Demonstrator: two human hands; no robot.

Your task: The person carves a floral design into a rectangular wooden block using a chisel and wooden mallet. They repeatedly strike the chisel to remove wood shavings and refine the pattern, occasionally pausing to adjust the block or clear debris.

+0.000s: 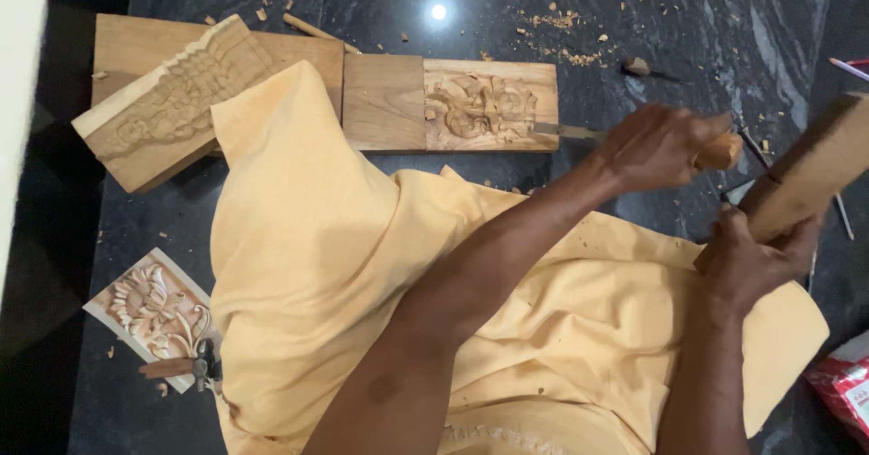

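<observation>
My left hand (656, 147) grips a chisel (561, 131) by its wooden handle. The metal blade touches the right edge of a flat plank (385, 102) with a half-carved floral relief. To the right of the chisel, my right hand (747, 260) holds a thick wooden mallet block (815, 170), tilted and raised. Both forearms reach out over a yellow cloth (308, 256) that covers my lap.
A longer carved wooden block (167, 106) lies at an angle on another board at the far left. A printed picture of a floral carving (149, 310) with a small tool (195, 364) on it lies on the dark stone floor (706, 29). Wood chips (561, 38) are scattered about. A red packet (842, 387) sits at the bottom right.
</observation>
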